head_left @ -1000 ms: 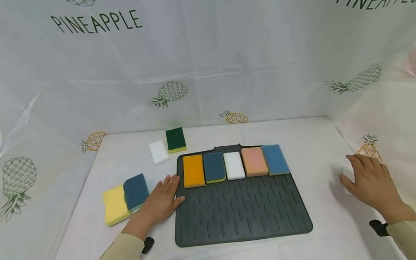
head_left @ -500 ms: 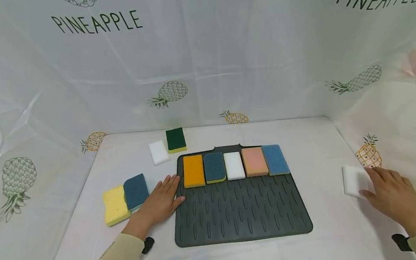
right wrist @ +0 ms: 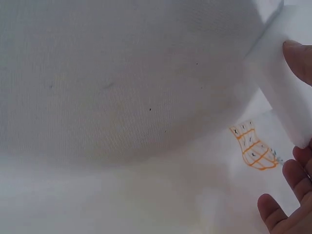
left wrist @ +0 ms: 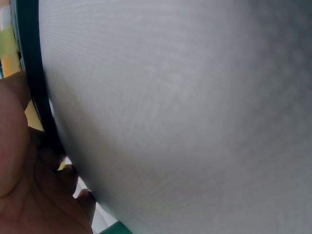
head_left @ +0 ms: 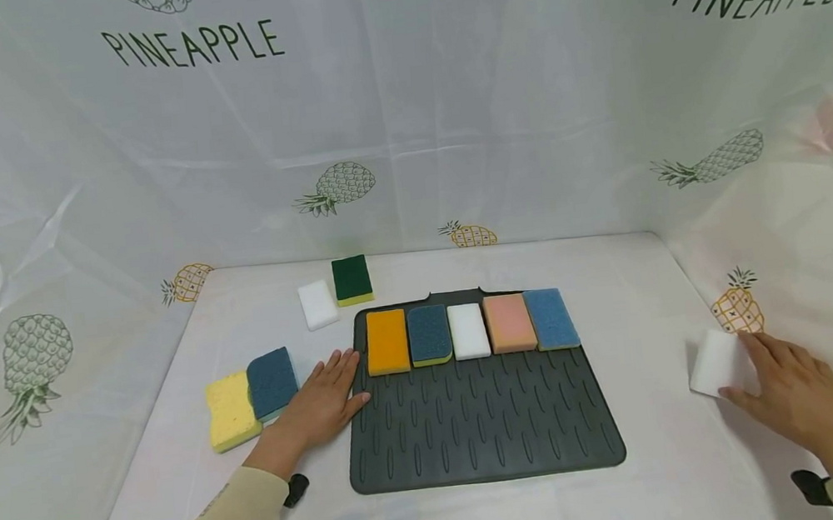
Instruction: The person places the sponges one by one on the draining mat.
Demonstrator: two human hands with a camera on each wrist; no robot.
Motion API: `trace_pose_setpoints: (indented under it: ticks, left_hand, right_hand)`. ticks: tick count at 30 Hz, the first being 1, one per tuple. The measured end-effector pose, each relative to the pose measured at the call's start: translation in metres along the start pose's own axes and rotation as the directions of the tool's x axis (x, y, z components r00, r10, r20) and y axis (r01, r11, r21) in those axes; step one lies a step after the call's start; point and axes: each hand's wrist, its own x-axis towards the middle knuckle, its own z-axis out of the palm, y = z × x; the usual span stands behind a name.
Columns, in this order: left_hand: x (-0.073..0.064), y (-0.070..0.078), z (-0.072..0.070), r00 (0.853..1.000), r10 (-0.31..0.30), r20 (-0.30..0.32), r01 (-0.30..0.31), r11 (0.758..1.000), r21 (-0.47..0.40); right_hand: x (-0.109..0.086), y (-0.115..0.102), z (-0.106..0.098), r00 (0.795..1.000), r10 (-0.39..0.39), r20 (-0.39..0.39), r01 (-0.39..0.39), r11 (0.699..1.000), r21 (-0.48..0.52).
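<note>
At the right side of the table my right hand [head_left: 799, 399] pinches a white sponge [head_left: 716, 363], thumb on the near edge and fingers at the far one. The sponge stands tilted, its right side raised. The right wrist view shows the thumb [right wrist: 300, 61] pressed against the white block. My left hand [head_left: 318, 408] lies flat with spread fingers on the left edge of a dark grey ridged mat [head_left: 485, 429]. Along the mat's back sit an orange sponge [head_left: 387, 342], a dark blue one [head_left: 429, 334], a white one [head_left: 468, 330], a pink one [head_left: 510, 323] and a blue one [head_left: 552, 318].
Left of the mat lie a yellow sponge [head_left: 232, 410] and a dark blue sponge [head_left: 273, 383], close to my left forearm. Behind them are another white sponge [head_left: 318, 305] and a green-and-yellow sponge [head_left: 352, 280]. Pineapple-printed sheeting [head_left: 523, 116] walls the back and sides.
My right hand has moved right and toward me, onto the white sponge, and now pinches it. The sponge has gone from flat to tilted. My left hand has stayed put.
</note>
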Motion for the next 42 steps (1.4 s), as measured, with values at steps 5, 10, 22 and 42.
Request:
trace_pose_setpoints:
  ticks: [5, 10, 22, 42]
  left_hand:
    - [0.000, 0.000, 0.000, 1.000, 0.003, 0.001, -0.003, 1.000, 0.002]
    - [0.000, 0.000, -0.001, 1.000, 0.000, 0.005, 0.000, 1.000, 0.000]
    - [0.000, -0.001, 0.000, 1.000, -0.002, 0.008, 0.002, 1.000, 0.004]
    - [-0.001, 0.001, -0.004, 1.000, -0.012, 0.016, 0.013, 1.000, -0.012]
  right_hand:
    - [-0.001, -0.002, 0.001, 1.000, 0.018, -0.021, -0.017, 1.000, 0.016]
    - [-0.003, -0.003, 0.004, 0.999, 0.021, -0.047, -0.019, 0.999, 0.039]
    - [0.010, -0.013, 0.009, 0.996, 0.008, -0.094, -0.008, 1.000, -0.002]
    - [0.060, -0.062, 0.013, 0.956, -0.161, -0.245, 0.150, 0.987, -0.062]
